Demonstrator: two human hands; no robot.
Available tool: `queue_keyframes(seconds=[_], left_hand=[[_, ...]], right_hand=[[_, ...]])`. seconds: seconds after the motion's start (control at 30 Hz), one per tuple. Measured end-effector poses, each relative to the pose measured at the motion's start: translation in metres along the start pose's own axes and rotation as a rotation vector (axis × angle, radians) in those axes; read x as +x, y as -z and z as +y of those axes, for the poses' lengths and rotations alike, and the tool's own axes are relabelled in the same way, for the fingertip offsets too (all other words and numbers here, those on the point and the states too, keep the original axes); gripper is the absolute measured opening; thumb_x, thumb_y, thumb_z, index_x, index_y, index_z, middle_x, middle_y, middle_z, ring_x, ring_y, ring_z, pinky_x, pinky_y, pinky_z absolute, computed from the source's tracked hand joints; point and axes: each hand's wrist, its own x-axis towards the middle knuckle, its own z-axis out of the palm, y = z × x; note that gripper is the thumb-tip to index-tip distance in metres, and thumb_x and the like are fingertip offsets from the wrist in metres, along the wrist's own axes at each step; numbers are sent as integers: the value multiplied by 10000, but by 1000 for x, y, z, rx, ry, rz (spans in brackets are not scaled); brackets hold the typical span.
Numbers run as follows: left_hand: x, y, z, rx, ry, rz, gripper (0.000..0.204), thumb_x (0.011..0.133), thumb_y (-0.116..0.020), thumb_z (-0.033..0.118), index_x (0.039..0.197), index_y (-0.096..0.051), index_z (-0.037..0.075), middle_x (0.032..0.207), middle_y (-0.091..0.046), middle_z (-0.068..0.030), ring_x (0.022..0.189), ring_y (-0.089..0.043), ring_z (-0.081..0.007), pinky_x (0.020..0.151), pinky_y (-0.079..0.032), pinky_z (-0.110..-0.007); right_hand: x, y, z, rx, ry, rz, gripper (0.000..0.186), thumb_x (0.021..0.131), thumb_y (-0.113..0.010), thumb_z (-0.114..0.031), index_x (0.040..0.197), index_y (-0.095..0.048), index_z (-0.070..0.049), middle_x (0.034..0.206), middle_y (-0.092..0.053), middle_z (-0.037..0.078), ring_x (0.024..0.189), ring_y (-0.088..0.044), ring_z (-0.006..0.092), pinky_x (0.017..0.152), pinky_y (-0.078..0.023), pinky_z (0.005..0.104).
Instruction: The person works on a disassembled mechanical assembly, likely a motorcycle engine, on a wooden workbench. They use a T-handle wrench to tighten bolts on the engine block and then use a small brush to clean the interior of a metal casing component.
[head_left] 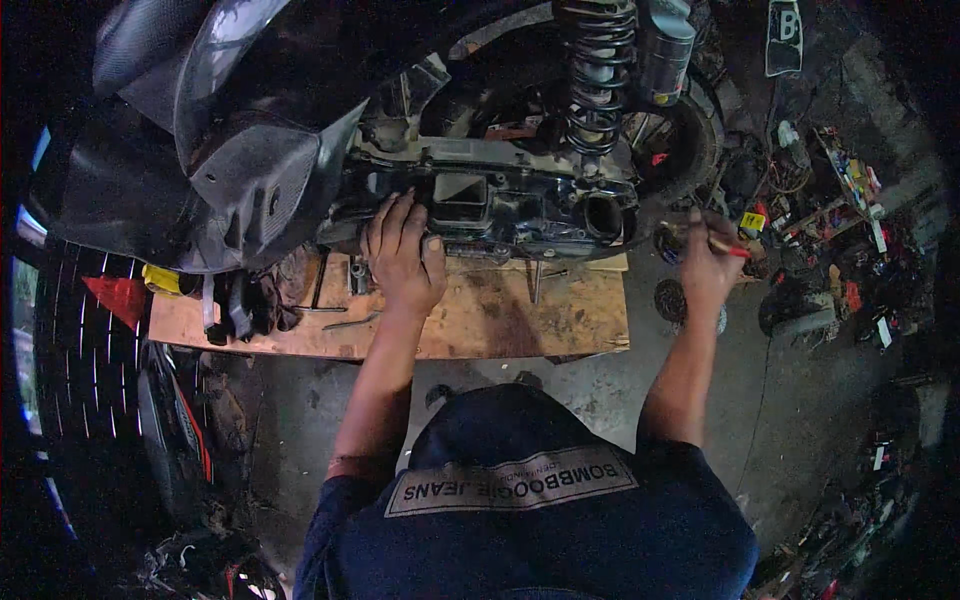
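My left hand [405, 255] rests on the near side of a long dark engine-transmission housing [520, 215] of a scooter, fingers stretched over its edge. The housing has a rectangular opening left of middle and a round opening at its right. My right hand [705, 265] is closed on a slim tool [735, 250] with a red and light-brown handle, held beyond the housing's right end; its tip is hard to make out. A coil-spring shock [595, 70] rises behind the housing. Several metal tools [330, 320] lie on the wooden board [440, 330] beneath.
Dark body panels [200, 100] fill the upper left, a wheel [700, 140] the back right. A red piece [115, 300] and yellow object [165, 280] sit at left. Cluttered parts [840, 200] lie on the floor at right; another vehicle [170, 410] stands lower left.
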Motion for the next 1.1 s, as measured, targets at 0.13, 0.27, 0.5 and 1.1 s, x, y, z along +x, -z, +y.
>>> queue_keyframes(seconds=[0.13,0.27,0.5,1.1], left_hand=[[-2,-4,1,-8,10,11,390,936,-432,321,1096,-620,19,1268,-569,-140,1214,-481,-343,1004,-321,-482],[2,-2,5,20,17,-1,396,932,-431,321,1090,-621,11,1258,-576,-147,1209,-487,-346,1005,-321,-475],[1,-2,4,23,3,11,403,931,-437,324,1089,-621,3,1260,-575,-152,1214,-484,-347,1010,-318,-472],[-4,1,-1,-11,10,-12,388,938,-445,324,1115,-616,25,1293,-559,-123,1240,-464,-329,1020,-309,-483]], right_hand=[[-32,-7,5,232,-318,-376,125,864,-687,-90,936,-635,-2,843,-640,34,741,-569,119,687,-463,285],[-11,0,25,-57,147,-114,126,885,-664,-87,967,-625,-1,841,-640,47,759,-580,116,676,-471,292],[-17,-48,-34,317,-93,-241,153,877,-698,-143,858,-655,3,712,-618,6,632,-525,87,576,-430,269],[24,-43,20,59,-18,248,379,880,-687,-292,694,-631,33,628,-609,63,581,-504,156,574,-423,363]])
